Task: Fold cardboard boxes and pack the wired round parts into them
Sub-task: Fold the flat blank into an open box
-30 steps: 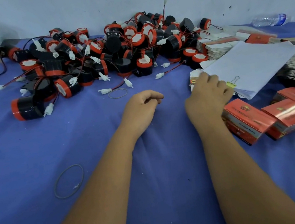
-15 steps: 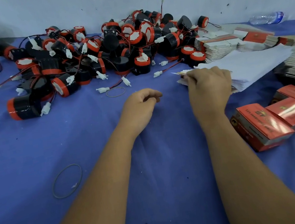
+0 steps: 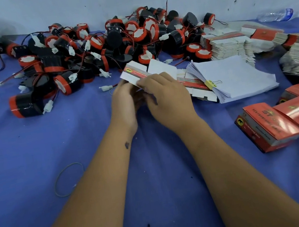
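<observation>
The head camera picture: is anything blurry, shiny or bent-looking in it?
Head view: both hands, left hand and right hand, look slightly motion-smeared around the flat box; glare streaks the folded red boxes; the wide lens curves the blue table edges.

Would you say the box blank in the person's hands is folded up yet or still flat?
Still flat: the box blank shows loose white flaps, gripped between left hand and right hand.
</observation>
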### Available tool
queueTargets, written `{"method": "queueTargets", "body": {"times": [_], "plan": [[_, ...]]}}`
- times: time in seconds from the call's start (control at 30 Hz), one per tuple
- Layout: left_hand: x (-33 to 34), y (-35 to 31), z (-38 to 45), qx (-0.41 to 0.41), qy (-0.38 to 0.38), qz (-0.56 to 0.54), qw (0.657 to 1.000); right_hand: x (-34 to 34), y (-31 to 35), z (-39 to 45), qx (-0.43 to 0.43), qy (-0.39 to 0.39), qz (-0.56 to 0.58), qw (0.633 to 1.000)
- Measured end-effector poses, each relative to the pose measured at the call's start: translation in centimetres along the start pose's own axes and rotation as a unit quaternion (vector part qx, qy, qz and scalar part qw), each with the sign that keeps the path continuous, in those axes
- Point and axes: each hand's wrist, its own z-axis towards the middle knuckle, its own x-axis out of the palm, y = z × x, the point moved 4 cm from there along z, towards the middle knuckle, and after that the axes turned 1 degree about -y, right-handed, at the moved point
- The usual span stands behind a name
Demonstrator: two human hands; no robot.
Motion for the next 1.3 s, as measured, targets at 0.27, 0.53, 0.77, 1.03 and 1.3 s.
{"method": "queueTargets", "body": {"times": [0.27, 0.53, 0.77, 1.03, 1.3], "plan": [[-1.3, -0.5, 0.3, 0.028, -0.116, -0.020, 0.993, 1.1, -1.4, -0.5, 0.087, 0.096, 0.087, 0.988], [-3.7, -1.0, 0.6, 0.052, -0.216, -0.040, 0.974, 1.4, -5.8, -1.4, 0.200, 0.161, -0.155, 0.954], [-3.8, -1.1, 0.4, 0.059, -0.219, -0.035, 0.973, 0.2, -7.4, -1.9, 0.352, 0.164, -0.191, 0.901], [-2.9, -2.3, -0.4, 0.141, -0.178, 0.039, 0.973, 1.4, -0.5, -0.7, 0.143, 0.094, 0.164, 0.971], [-1.9, -3.1, -1.1, 0.169, -0.075, 0.068, 0.980, 1.7, -1.6, -0.9, 0.211, 0.040, 0.278, 0.936]]}}
